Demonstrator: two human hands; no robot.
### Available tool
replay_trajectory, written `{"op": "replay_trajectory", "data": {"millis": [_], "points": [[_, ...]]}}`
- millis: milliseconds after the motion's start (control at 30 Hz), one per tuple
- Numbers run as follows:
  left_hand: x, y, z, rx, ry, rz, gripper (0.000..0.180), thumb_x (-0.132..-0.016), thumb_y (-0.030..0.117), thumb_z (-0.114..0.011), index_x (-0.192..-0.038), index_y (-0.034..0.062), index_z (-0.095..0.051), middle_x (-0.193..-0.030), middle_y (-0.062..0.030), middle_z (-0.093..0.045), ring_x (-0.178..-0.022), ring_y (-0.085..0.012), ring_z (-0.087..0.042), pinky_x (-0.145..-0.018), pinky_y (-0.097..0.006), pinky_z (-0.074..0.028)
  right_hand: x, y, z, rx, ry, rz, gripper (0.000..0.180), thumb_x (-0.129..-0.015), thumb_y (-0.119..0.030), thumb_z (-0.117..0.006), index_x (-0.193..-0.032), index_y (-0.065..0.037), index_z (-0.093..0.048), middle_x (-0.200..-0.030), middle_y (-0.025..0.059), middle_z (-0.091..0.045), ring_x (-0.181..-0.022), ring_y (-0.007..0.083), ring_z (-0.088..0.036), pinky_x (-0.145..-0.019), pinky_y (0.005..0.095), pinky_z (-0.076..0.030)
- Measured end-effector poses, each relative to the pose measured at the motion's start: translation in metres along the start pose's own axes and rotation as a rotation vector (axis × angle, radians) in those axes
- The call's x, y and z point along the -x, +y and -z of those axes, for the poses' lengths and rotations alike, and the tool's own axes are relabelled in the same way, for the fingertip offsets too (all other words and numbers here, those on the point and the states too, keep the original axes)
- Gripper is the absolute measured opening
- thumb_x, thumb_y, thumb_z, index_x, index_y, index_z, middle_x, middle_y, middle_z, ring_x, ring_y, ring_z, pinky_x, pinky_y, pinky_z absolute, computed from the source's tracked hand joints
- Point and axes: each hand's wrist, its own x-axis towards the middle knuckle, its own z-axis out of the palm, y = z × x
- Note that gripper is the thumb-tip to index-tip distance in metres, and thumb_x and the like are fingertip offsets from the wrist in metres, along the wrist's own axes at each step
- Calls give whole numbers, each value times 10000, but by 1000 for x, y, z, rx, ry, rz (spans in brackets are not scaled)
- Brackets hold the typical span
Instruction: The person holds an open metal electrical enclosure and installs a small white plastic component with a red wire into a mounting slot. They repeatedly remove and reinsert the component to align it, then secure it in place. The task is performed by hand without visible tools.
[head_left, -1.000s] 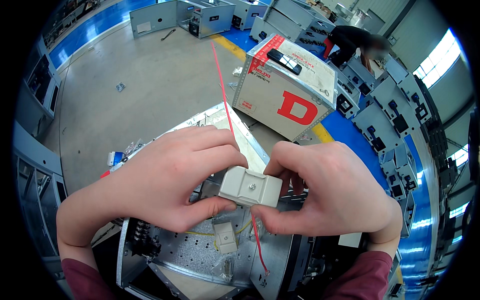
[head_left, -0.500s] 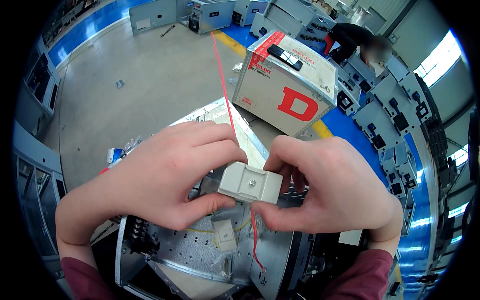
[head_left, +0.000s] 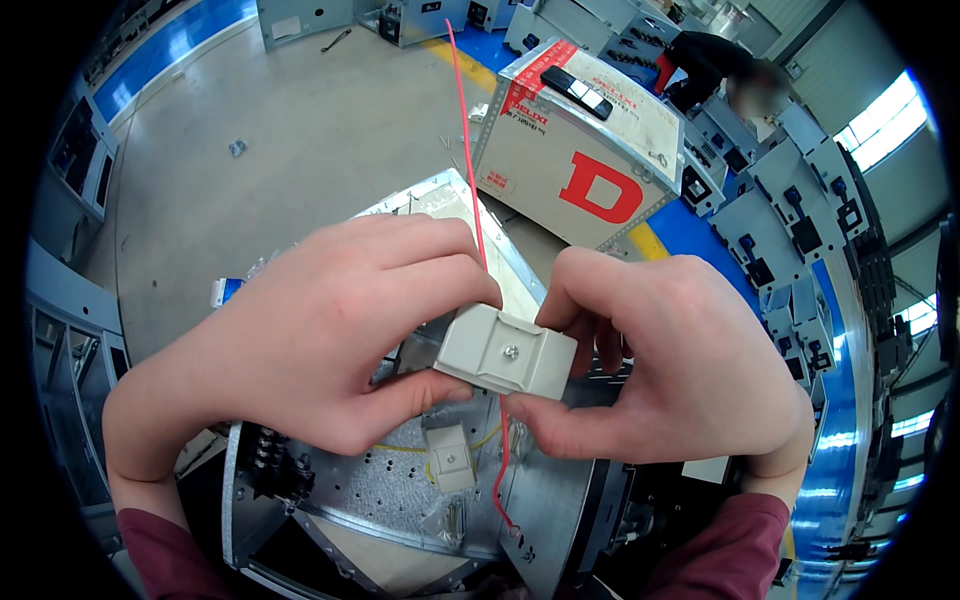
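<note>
Both hands hold one off-white plastic block point(head_left: 533, 362) with a screw in its recessed middle. My left hand point(head_left: 340, 320) pinches its left end between thumb and fingers. At the right end, my right hand point(head_left: 680, 350) is closed on it, the thumb pressed to its lower edge. A long red wire point(head_left: 464, 130) comes from above and runs behind or through the block; which, I cannot tell. Its lower length ends in a ring lug over the metal panel point(head_left: 400, 490). On that panel, below my hands, lies a second similar block point(head_left: 451, 458), with a yellow wire point(head_left: 405, 448) beside it.
Ahead stands a large pale carton point(head_left: 540, 160) with a black phone point(head_left: 577, 92) on top. Grey metal cabinets point(head_left: 770, 220) line the right side. A person in dark clothes point(head_left: 700, 65) bends over at the far right. A small clear bag point(head_left: 447, 524) lies on the panel.
The block and both hands have risen slightly in view, the block tilting a little more. The red wire's upper end has swung up and right. Both hands keep their hold.
</note>
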Motion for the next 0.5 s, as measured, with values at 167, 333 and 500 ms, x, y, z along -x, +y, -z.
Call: {"op": "replay_trajectory", "data": {"millis": [167, 333, 500], "points": [[-1, 0, 1, -7, -11, 14, 516, -729, 199, -882, -1184, 19, -718, -1131, -157, -696, -1042, -389, -679, -894, -453, -545, -1, 2, 0, 6, 1, 4, 418, -769, -294, -963, -939, -44, -674, -824, 55, -757, -691, 171, -743, -636, 285, -587], [0, 2, 2, -24, -18, 34, 519, -725, 204, -882, -1184, 23, -721, -1130, -153, -695, -1039, -385, -678, -897, -455, -540, -1, 2, -1, 1, -1, 7, 427, -765, -297, -964, -937, -42, -669, -823, 57, -756, -684, 179, -745, -631, 286, -591], [0, 2, 1, -26, -13, 33, 515, -728, 216, -875, -1183, 28, -723, -1134, -146, -694, -1035, -383, -676, -891, -456, -536, -1, 1, -2, 5, 0, 7, 436, -760, -301, -966, -939, -41, -667, -822, 58, -753, -683, 184, -750, -629, 289, -597]]}}
